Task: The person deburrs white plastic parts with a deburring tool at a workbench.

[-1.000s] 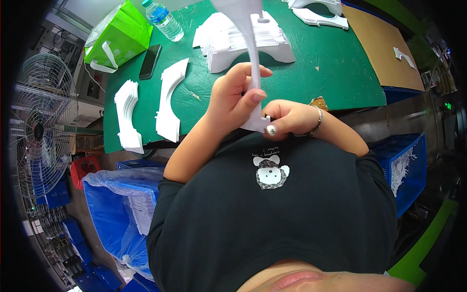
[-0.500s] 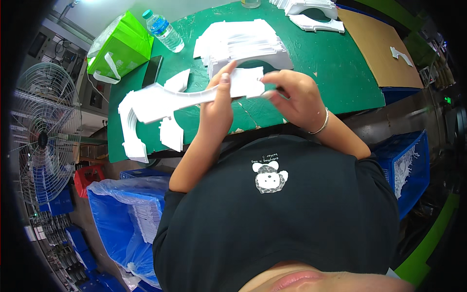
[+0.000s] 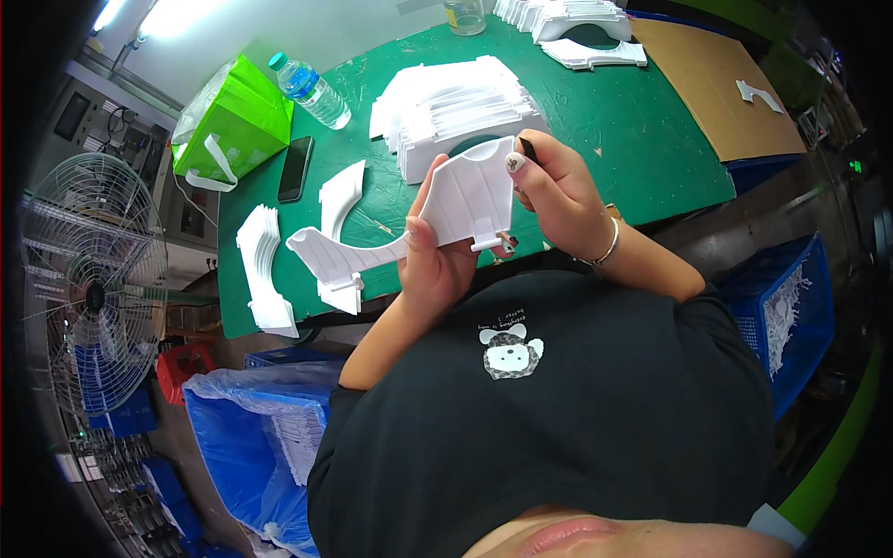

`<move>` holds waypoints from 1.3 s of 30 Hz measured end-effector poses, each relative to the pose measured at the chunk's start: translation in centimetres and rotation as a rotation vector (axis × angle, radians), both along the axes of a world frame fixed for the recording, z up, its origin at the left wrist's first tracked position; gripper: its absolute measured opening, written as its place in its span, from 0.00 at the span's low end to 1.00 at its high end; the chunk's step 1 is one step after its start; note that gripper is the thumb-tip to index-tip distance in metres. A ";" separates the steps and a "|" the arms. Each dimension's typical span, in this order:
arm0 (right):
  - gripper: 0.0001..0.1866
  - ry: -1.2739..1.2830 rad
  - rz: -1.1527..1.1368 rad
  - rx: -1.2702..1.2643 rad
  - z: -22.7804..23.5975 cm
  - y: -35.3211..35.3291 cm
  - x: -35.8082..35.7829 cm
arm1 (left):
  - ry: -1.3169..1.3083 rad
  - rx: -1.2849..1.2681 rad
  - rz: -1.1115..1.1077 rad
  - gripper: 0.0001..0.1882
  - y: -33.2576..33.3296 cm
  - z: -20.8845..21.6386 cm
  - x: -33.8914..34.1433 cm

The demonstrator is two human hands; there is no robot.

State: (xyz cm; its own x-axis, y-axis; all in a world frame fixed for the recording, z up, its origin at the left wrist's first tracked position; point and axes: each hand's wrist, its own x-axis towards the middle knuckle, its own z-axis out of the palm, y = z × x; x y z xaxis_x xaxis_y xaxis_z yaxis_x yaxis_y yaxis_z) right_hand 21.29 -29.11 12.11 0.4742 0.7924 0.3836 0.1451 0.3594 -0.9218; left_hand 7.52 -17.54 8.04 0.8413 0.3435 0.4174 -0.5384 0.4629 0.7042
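Observation:
My left hand (image 3: 435, 265) grips a white curved plastic part (image 3: 468, 195), thumb on its ribbed face and fingers behind it. The part is tilted above the near table edge, its arched arm reaching left. At its upper right corner, my right hand (image 3: 561, 191) is closed round a small black tool (image 3: 527, 147); only a dark end shows, so its kind is unclear. Left of my hands, a nested stack of similar white parts (image 3: 263, 270) lies beside another white part (image 3: 341, 200). A large stack of white parts (image 3: 456, 102) stands just beyond my hands.
On the green table (image 3: 633, 149) stand a water bottle (image 3: 312, 90), a phone (image 3: 295, 169), a green bag (image 3: 237, 121) and a glass jar (image 3: 464, 17). More white parts (image 3: 567, 19) and cardboard (image 3: 712, 88) lie far right. Blue crates (image 3: 251, 446) flank me; a fan (image 3: 93, 288) stands left.
The held white part has been turned over, from its smooth side to its ribbed face. My right hand has closed in at its upper right corner. The view has shifted slightly.

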 end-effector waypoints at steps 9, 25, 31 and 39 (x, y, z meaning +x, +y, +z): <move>0.11 -0.008 0.008 0.028 0.0 0.0 -0.3 | -0.020 -0.054 -0.101 0.42 -0.2 -0.6 0.2; 0.10 0.010 0.043 0.020 -0.2 -0.6 -0.5 | 0.068 0.014 -0.003 0.39 -1.0 -0.5 0.0; 0.11 -0.186 -0.007 -0.012 0.2 -0.8 0.2 | 0.068 0.037 0.042 0.42 -0.8 -0.5 -0.3; 0.12 -0.264 0.007 0.017 0.0 -1.0 0.4 | 0.097 0.061 0.117 0.44 -0.7 -0.2 -0.7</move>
State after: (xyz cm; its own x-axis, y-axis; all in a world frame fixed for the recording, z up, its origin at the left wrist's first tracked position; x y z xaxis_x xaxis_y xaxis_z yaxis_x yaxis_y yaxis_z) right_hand 21.74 -30.10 12.10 0.3503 0.7876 0.5069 0.3776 0.3765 -0.8460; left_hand 6.77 -18.27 7.87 0.8342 0.4181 0.3596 -0.5145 0.3554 0.7804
